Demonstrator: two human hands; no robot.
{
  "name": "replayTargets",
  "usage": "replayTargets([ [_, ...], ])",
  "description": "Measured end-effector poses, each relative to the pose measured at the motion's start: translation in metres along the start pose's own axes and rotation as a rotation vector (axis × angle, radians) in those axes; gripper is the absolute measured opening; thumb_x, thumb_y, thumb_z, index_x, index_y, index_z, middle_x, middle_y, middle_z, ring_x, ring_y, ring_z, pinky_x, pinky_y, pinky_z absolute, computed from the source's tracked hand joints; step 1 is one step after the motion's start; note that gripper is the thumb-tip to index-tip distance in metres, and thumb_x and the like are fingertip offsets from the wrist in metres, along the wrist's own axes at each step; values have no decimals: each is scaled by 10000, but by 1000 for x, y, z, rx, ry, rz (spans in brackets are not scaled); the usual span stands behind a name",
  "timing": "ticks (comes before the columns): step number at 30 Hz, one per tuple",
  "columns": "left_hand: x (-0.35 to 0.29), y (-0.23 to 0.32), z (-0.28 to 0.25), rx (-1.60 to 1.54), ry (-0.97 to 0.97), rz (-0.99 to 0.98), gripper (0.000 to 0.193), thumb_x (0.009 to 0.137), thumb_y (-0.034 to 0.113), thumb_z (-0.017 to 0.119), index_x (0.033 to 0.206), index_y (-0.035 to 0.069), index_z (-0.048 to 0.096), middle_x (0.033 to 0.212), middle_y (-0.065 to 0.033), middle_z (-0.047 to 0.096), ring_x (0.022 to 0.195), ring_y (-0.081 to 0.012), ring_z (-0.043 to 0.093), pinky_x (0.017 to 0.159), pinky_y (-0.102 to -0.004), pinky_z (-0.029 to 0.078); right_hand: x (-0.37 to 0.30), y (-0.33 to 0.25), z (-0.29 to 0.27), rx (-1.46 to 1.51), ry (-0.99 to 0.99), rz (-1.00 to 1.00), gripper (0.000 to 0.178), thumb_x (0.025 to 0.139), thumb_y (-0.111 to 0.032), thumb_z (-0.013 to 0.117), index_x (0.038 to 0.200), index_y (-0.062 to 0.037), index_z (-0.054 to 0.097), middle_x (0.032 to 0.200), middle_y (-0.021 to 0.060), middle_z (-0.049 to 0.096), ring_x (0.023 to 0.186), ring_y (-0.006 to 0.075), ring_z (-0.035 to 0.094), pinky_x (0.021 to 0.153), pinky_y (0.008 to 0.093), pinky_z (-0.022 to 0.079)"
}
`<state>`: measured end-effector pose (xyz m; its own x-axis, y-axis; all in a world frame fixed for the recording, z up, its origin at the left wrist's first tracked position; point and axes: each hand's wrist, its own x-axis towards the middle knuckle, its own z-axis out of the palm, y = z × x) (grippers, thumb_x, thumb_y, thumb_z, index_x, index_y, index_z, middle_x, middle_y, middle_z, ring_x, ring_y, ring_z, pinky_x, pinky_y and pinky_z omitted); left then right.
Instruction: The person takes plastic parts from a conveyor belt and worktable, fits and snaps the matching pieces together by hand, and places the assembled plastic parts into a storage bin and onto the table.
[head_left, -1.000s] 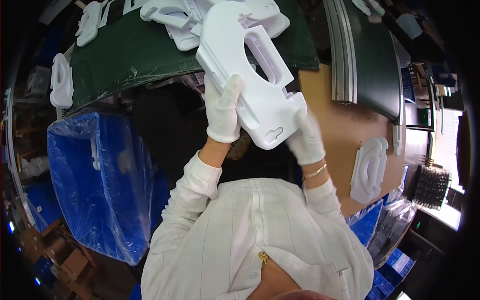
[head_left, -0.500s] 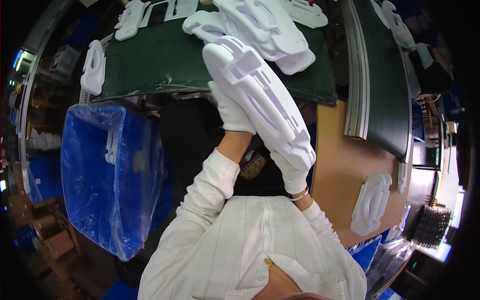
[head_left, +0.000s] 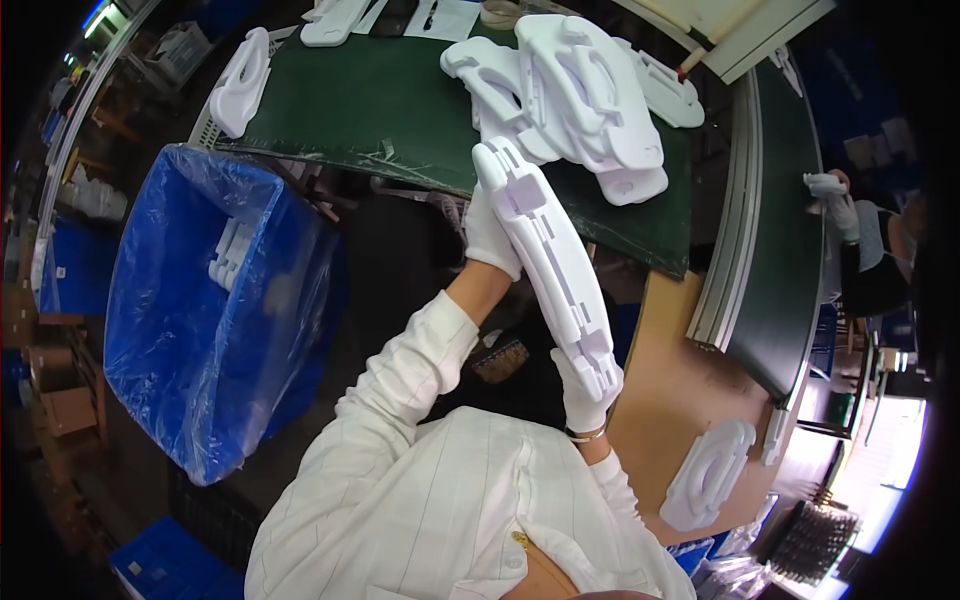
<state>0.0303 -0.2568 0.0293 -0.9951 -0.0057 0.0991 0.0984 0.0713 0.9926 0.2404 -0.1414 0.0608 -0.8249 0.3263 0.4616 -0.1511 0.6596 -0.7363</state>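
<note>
Both gloved hands' fingers grasping long white moulded part (head_left: 550, 265), left hand (head_left: 492, 235), right hand (head_left: 588, 392), blue lined bin (head_left: 205, 300) left

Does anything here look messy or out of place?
Somewhat: the white moulded plastic parts lie in a loose, overlapping heap on the green mat, and one more hangs over the mat's left edge. Nothing looks broken.

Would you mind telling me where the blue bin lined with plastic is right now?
In the head view, the blue bin stands on the person's left, below the near-left edge of the green table, with a few white moulded parts lying inside it.
</note>
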Motion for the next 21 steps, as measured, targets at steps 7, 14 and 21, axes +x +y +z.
replayTargets([
  [7, 27, 52, -37, -658, 31, 126, 569, 1020, 496, 299, 838, 31, 573, 648, -87, 572, 564, -176, 601, 520, -272, 488, 5, 1, -10, 49, -133, 38, 323, 857, 30, 621, 1179, 28, 644, 1026, 117, 709, 857, 205, 689, 747, 270, 533],
  [14, 26, 73, -46, -537, 24, 222, 671, 1032, 476, 238, 745, 7, 623, 742, -107, 630, 577, -168, 564, 618, -260, 464, 1, 14, -12, -17, -41, 98, 308, 684, -50, 846, 909, 28, 650, 773, 63, 660, 669, 132, 594, 613, 269, 477],
  [21, 40, 73, -65, -352, -266, 177, 874, 986, 636, 130, 598, 4, 592, 625, -80, 604, 595, -155, 563, 607, -255, 441, 1, 12, -13, -13, -94, 13, 299, 746, 10, 761, 1025, 48, 659, 847, 77, 673, 731, 153, 640, 636, 270, 505],
])
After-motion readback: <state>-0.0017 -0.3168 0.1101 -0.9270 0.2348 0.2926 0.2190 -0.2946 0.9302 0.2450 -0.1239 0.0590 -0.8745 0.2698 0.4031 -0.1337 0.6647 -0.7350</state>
